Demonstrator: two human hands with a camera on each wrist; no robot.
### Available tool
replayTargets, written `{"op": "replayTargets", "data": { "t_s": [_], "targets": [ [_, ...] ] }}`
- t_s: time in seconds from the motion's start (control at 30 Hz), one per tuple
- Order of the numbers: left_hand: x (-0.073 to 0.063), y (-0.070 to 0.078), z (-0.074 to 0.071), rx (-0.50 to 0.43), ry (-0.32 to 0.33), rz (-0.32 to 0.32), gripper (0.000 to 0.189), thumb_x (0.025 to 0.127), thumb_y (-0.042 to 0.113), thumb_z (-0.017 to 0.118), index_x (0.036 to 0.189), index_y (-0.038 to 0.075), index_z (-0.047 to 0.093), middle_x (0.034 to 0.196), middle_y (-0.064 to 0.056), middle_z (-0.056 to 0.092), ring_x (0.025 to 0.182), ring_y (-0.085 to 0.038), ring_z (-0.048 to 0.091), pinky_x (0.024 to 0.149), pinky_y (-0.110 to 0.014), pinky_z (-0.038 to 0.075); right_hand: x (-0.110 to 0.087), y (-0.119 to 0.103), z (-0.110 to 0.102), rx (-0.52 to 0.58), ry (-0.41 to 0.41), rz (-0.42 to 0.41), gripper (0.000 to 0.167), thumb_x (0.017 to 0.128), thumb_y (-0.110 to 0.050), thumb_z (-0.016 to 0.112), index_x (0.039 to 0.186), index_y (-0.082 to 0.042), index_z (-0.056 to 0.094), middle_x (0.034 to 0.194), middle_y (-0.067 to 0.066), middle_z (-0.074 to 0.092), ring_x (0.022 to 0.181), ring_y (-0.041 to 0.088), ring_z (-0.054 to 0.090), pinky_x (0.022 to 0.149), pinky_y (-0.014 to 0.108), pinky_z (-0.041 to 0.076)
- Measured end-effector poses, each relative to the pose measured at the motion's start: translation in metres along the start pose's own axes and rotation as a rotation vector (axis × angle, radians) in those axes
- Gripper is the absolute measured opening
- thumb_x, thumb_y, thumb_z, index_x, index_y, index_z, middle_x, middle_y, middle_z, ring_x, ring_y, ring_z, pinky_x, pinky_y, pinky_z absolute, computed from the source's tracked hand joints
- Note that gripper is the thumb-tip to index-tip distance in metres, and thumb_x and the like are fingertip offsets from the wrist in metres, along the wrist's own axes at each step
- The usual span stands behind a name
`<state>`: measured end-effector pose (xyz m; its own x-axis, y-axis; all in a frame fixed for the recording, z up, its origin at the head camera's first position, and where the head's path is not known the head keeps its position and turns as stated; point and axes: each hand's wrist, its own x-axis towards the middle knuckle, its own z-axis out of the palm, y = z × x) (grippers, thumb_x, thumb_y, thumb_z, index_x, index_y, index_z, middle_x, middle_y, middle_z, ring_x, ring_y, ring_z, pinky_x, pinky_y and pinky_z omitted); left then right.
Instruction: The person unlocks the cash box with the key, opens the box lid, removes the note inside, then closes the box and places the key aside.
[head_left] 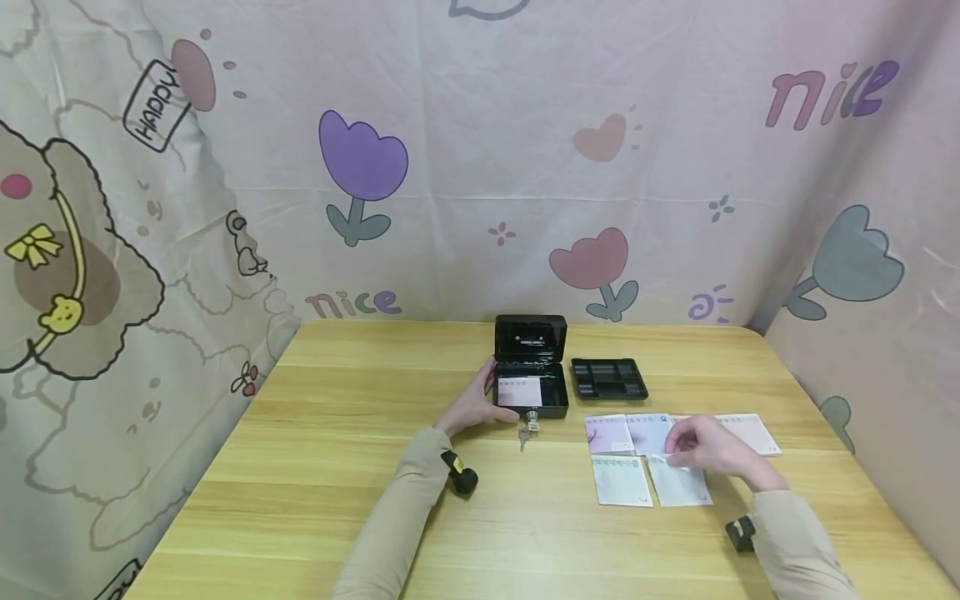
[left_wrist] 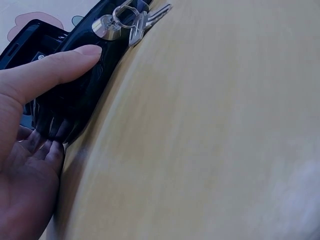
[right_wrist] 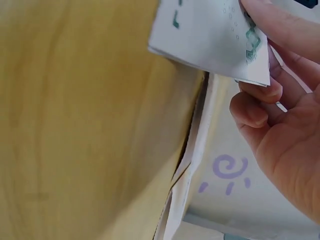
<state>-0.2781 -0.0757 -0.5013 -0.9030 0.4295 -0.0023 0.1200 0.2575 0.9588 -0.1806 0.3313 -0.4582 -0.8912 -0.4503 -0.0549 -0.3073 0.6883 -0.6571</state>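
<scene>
A small black cash box stands on the table with its lid raised. My left hand grips its near left corner, thumb along the front and fingers at the left side. Keys on a ring hang from the lock, near the thumb. Inside the box lies a pinkish printed paper. My right hand pinches the far edge of a pale green printed paper. In the right wrist view this paper shows layered edges, and my thumb rests over its green pattern.
Left of the held paper lies another pale green paper. Behind are a purple paper, a bluish one and a pinkish one. A black compartment tray sits right of the box. A printed cloth hangs behind the table.
</scene>
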Motion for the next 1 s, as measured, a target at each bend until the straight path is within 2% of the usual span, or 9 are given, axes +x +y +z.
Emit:
{"op": "replayTargets", "data": {
  "t_s": [0.27, 0.57, 0.73, 1.0],
  "targets": [
    [0.0, 0.0, 0.0, 0.02, 0.001, -0.008, 0.13, 0.069, 0.012, 0.091, 0.161, 0.002, 0.001, 0.17, -0.018, 0.004, 0.157, -0.037, 0.015, 0.13, -0.046, 0.015, 0.001, -0.002, 0.007, -0.064, 0.033, 0.022, 0.013, 0.074, -0.006, 0.081, 0.079, -0.01, 0.07, 0.076, -0.004, 0.064, 0.07, -0.001, 0.049, 0.063, 0.018, 0.045],
    [0.001, -0.001, 0.0, 0.009, 0.001, 0.014, 0.128, 0.07, 0.01, 0.09, 0.161, -0.001, 0.001, 0.17, -0.021, 0.004, 0.156, -0.04, 0.014, 0.13, -0.048, 0.015, 0.003, -0.006, 0.01, -0.115, 0.071, 0.079, 0.02, 0.071, -0.004, 0.084, 0.077, -0.012, 0.067, 0.072, -0.003, 0.057, 0.066, 0.004, 0.046, 0.059, 0.02, 0.04],
    [0.001, -0.003, -0.001, 0.008, 0.002, 0.012, 0.129, 0.069, 0.011, 0.091, 0.161, 0.0, 0.001, 0.17, -0.02, 0.005, 0.156, -0.04, 0.015, 0.13, -0.049, 0.016, 0.004, -0.007, 0.011, -0.121, 0.082, 0.078, 0.023, 0.069, -0.004, 0.085, 0.079, -0.012, 0.065, 0.071, -0.003, 0.053, 0.066, 0.005, 0.043, 0.058, 0.02, 0.037],
    [0.0, -0.003, -0.001, 0.007, 0.001, 0.004, 0.128, 0.07, 0.011, 0.09, 0.161, 0.001, 0.001, 0.17, -0.02, 0.003, 0.156, -0.039, 0.014, 0.13, -0.048, 0.015, 0.006, -0.011, 0.004, -0.06, 0.094, 0.03, 0.018, 0.076, -0.005, 0.08, 0.089, -0.01, 0.068, 0.071, -0.003, 0.047, 0.066, 0.004, 0.041, 0.058, 0.02, 0.036]
  ]
}}
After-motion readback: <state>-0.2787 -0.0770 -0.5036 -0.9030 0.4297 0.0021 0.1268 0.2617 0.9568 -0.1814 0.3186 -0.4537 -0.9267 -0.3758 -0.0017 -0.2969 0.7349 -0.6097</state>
